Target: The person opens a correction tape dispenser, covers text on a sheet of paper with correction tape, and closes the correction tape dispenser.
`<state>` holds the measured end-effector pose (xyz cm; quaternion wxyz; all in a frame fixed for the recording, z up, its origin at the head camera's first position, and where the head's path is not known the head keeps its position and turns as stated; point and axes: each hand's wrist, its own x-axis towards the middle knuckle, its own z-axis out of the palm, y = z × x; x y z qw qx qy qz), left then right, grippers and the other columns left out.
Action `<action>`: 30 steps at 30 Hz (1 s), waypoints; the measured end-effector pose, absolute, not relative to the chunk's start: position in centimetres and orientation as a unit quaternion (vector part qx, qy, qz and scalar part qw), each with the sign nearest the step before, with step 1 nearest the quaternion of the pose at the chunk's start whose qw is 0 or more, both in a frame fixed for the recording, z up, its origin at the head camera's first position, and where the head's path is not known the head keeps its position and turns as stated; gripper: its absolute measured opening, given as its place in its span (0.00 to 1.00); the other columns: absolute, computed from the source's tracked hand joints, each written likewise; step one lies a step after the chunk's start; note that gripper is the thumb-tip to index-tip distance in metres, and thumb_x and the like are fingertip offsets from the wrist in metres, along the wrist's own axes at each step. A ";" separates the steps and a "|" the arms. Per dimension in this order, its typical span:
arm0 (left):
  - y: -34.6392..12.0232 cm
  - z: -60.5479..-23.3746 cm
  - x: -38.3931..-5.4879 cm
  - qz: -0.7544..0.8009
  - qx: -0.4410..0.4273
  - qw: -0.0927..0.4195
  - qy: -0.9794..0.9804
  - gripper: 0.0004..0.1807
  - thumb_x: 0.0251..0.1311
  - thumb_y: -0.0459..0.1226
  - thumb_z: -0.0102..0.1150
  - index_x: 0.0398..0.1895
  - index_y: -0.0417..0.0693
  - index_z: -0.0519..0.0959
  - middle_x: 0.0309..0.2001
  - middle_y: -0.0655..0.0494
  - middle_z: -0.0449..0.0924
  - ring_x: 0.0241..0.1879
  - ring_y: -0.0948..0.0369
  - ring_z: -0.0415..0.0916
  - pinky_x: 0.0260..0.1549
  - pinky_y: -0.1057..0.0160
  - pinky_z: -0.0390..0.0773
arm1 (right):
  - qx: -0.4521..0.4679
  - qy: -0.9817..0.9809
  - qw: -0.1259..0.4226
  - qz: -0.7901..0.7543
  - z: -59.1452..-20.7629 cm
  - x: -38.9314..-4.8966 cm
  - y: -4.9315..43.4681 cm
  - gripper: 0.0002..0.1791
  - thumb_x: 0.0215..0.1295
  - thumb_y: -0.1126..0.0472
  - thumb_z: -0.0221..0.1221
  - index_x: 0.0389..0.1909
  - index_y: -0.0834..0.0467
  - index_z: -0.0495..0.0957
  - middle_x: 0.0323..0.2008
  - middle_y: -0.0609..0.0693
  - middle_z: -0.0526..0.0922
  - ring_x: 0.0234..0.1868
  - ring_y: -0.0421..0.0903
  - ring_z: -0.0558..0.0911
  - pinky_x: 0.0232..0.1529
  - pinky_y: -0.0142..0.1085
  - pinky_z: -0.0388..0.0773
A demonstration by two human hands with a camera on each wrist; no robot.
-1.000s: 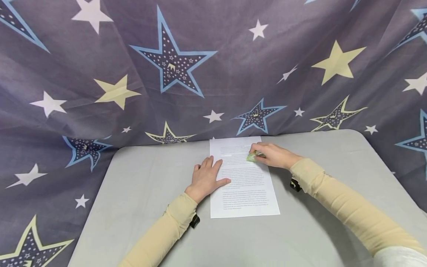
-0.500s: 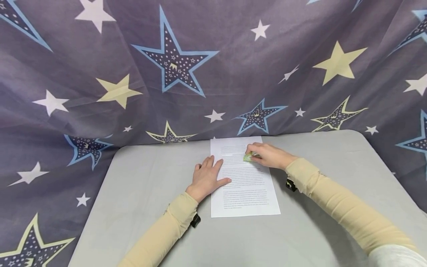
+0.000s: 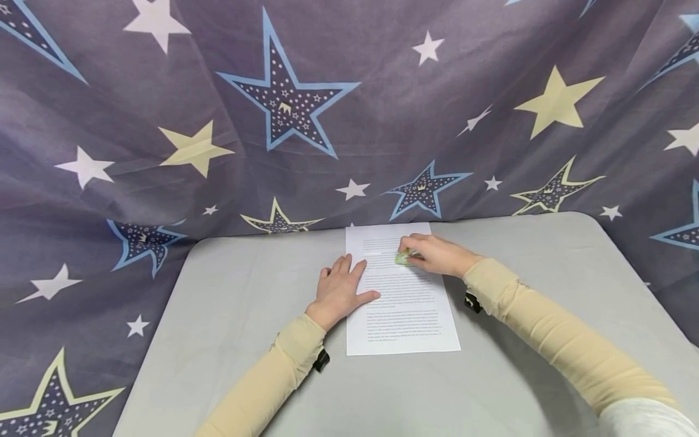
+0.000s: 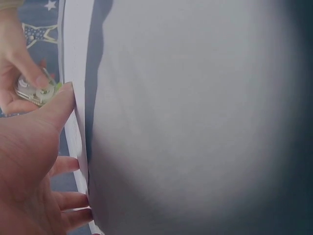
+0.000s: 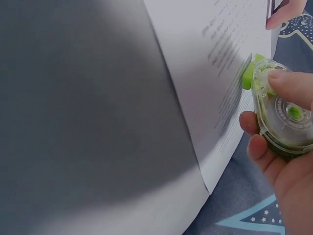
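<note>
A sheet of printed paper [image 3: 404, 328] lies on the table, its far edge near the starry cloth. My left hand [image 3: 340, 291] rests on the sheet's left margin with fingers spread and straight. In my right hand [image 3: 439, 254] is a clear and green correction tape dispenser [image 3: 403, 258], pinched between thumb and fingers over the upper lines of text. The right wrist view shows the dispenser [image 5: 286, 115] with its wheels inside the clear case and its green tip right at the paper. A white strip [image 3: 374, 254] covers part of a line left of the dispenser.
The grey table [image 3: 246, 291] carries the sheet near its far edge. Behind it hangs a dark cloth [image 3: 382, 121] with printed stars. Small black cameras sit under both wrists.
My right hand has slid the correction tape dispenser a little to the left across the text. The left hand stays in place on the paper.
</note>
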<state>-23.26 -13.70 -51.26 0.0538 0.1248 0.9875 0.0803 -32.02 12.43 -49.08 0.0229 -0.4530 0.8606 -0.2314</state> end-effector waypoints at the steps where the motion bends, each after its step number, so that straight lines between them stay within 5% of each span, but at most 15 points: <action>1: -13.7 -51.3 -23.3 0.080 0.126 0.052 0.987 0.47 0.63 0.66 0.62 0.78 0.51 0.67 0.77 0.37 0.61 0.77 0.43 0.59 0.64 0.40 0.65 | -0.453 0.861 0.025 -0.230 -49.0 -32.0 12.3 0.10 0.69 0.68 0.66 0.47 0.55 0.79 0.43 0.52 0.84 0.42 0.49 0.86 0.45 0.43 0.84; 30: -13.7 -51.4 -23.4 0.074 0.126 0.052 0.988 0.47 0.63 0.67 0.61 0.78 0.52 0.67 0.78 0.37 0.60 0.77 0.43 0.58 0.63 0.41 0.65 | -0.459 0.860 0.021 -0.221 -49.2 -31.9 9.7 0.08 0.70 0.67 0.66 0.45 0.55 0.80 0.43 0.51 0.84 0.45 0.50 0.87 0.49 0.41 0.84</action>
